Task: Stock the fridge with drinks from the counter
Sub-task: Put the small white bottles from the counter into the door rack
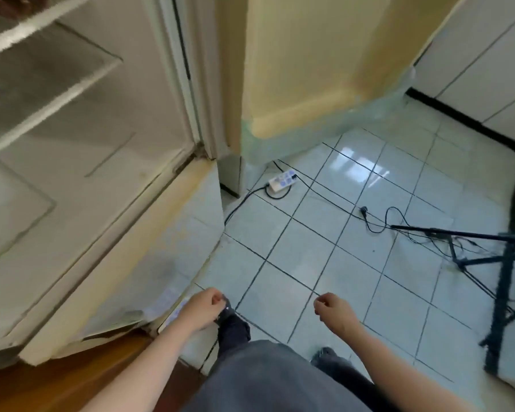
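white open fridge (107, 173), beside left grip (204, 309), right grip (336, 310) farther off

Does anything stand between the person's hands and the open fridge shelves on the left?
Nothing visible does. The left hand and right hand hold nothing, and the fridge shelves lie open up left. The power strip and cables lie on the floor further right, off that path. No drinks are in view.

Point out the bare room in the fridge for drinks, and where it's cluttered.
In the fridge, the glass shelf is bare from its white front rim to the back, as far as shown; the bottom panel below is bare too. The power strip, cables and stand crowd the floor tiles to the right.
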A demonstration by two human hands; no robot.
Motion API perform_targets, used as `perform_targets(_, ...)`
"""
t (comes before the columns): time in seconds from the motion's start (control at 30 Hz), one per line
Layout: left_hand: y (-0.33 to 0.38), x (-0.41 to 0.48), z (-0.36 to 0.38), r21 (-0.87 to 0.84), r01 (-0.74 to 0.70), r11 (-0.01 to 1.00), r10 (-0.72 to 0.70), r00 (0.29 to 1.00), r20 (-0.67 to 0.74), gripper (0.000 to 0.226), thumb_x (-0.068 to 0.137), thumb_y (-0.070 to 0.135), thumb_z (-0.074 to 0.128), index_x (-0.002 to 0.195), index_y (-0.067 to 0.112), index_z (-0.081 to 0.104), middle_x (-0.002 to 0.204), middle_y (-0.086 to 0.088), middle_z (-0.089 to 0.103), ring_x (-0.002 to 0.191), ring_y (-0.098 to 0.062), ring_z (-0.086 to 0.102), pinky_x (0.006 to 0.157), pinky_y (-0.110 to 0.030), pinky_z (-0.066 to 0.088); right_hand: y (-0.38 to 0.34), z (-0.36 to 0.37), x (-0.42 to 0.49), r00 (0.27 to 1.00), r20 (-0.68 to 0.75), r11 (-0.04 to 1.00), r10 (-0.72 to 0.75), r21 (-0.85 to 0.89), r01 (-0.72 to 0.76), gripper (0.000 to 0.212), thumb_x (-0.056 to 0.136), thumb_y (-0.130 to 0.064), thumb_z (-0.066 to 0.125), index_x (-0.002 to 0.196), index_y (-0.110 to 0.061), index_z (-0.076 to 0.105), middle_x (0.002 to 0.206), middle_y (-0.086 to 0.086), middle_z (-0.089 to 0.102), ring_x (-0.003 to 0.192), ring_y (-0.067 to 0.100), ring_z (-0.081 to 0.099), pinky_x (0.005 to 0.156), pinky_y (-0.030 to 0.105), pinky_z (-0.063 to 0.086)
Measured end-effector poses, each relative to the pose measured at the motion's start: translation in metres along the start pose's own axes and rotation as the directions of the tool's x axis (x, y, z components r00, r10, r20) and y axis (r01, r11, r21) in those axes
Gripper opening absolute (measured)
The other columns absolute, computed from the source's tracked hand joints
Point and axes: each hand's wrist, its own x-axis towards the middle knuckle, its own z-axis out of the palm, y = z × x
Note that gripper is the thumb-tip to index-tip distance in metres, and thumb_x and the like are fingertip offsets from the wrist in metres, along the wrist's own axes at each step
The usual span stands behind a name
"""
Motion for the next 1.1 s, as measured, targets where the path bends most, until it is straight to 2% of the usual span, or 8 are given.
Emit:
perform_targets(0.07, 0.012, -0.004, 0.029, 0.053, 0.036, 0.998, -0.038, 0.999, 0.035, 0.023, 0.094, 0.033, 0.049, 0.112, 0.020, 0.056, 0.114, 0.001, 0.060, 0.100, -0.015, 0.056, 0.083, -0.027, 0.045, 0.059, -0.008, -0.009, 0.998, 0.010, 0.997, 0.070, -0.037, -0.069, 0.013, 0.093, -0.026, 0.046, 0.090, -0.016, 0.056, 0.091, 0.005, 0.063, 0.084, 0.022, 0.058, 0.075, 0.028, 0.045)
perform_targets(0.2, 0.049, -0.016, 0.097, 0.081, 0.045, 0.996, -0.048, 0.998, 0.036, 0.028, 0.095, 0.031, 0.049, 0.120, 0.018, 0.055, 0.121, -0.002, 0.058, 0.097, -0.013, 0.050, 0.071, -0.022, 0.036, 0.174, -0.022, -0.029, 0.987, 0.020, 0.987, 0.160, -0.001, -0.160, 0.019, 0.094, -0.024, 0.047, 0.101, -0.012, 0.060, 0.102, 0.009, 0.065, 0.085, 0.017, 0.054, 0.080, 0.026, 0.045)
perform_targets(0.33, 0.090, -0.034, 0.187, 0.199, 0.035, 0.979, -0.051, 0.996, 0.077, 0.031, 0.095, 0.028, 0.051, 0.121, 0.013, 0.056, 0.124, -0.008, 0.059, 0.113, -0.023, 0.054, 0.082, -0.024, 0.038, 0.284, -0.036, -0.058, 0.976, 0.013, 0.974, 0.218, 0.067, -0.218, 0.012, 0.093, -0.022, 0.047, 0.084, -0.018, 0.053, 0.089, 0.005, 0.060, 0.080, 0.017, 0.051, 0.076, 0.026, 0.044)
perform_targets(0.43, 0.121, -0.050, 0.254, 0.307, -0.035, 0.951, -0.021, 0.984, 0.177, 0.031, 0.094, 0.025, 0.053, 0.121, 0.011, 0.057, 0.126, -0.010, 0.059, 0.116, -0.024, 0.053, 0.093, -0.025, 0.040, 0.366, -0.041, -0.085, 0.953, -0.013, 0.932, 0.303, 0.214, -0.294, 0.012, 0.093, -0.022, 0.047, 0.093, -0.016, 0.057, 0.094, 0.004, 0.062, 0.081, 0.019, 0.053, 0.075, 0.026, 0.042)
perform_targets(0.63, 0.208, -0.080, 0.339, 0.534, -0.264, 0.803, 0.108, 0.946, 0.305, 0.029, 0.091, 0.028, 0.053, 0.118, 0.018, 0.059, 0.121, 0.000, 0.061, 0.112, -0.016, 0.056, 0.089, -0.021, 0.039, 0.499, -0.034, -0.149, 0.860, 0.035, 0.715, 0.509, 0.539, -0.445, 0.026, 0.092, -0.015, 0.047, 0.066, -0.014, 0.049, 0.075, 0.008, 0.063, 0.065, 0.021, 0.056, 0.054, 0.024, 0.034)
perform_targets(0.9, 0.330, -0.060, 0.449, 0.713, -0.393, 0.581, 0.051, 0.892, 0.450, 0.025, 0.093, 0.029, 0.051, 0.111, 0.014, 0.057, 0.114, -0.008, 0.064, 0.107, -0.024, 0.058, 0.087, -0.027, 0.043, 0.585, -0.017, -0.183, 0.802, 0.105, 0.473, 0.589, 0.760, -0.446, 0.027, 0.093, -0.017, 0.046, 0.068, -0.014, 0.054, 0.082, 0.016, 0.066, 0.069, 0.019, 0.057, 0.067, 0.028, 0.041)
perform_targets(1.0, 0.379, -0.053, 0.514, 0.724, -0.435, 0.535, 0.023, 0.864, 0.503, 0.021, 0.092, 0.026, 0.053, 0.105, 0.011, 0.058, 0.111, -0.012, 0.064, 0.100, -0.027, 0.060, 0.089, -0.032, 0.045, 0.624, -0.010, -0.191, 0.778, 0.161, 0.332, 0.607, 0.838, -0.433, 0.028, 0.097, -0.021, 0.046, 0.089, -0.004, 0.066, 0.093, 0.017, 0.067, 0.089, 0.023, 0.065, 0.080, 0.034, 0.050)
perform_targets(1.1, 0.435, -0.051, 0.593, 0.737, -0.517, 0.436, 0.028, 0.826, 0.563, 0.015, 0.091, 0.024, 0.053, 0.099, 0.012, 0.058, 0.108, -0.012, 0.066, 0.101, -0.029, 0.061, 0.089, -0.033, 0.046, 0.679, -0.016, -0.207, 0.704, 0.210, 0.144, 0.678, 0.902, -0.407, 0.022, 0.098, -0.020, 0.046, 0.081, -0.017, 0.060, 0.087, 0.003, 0.065, 0.081, 0.016, 0.061, 0.068, 0.024, 0.048)
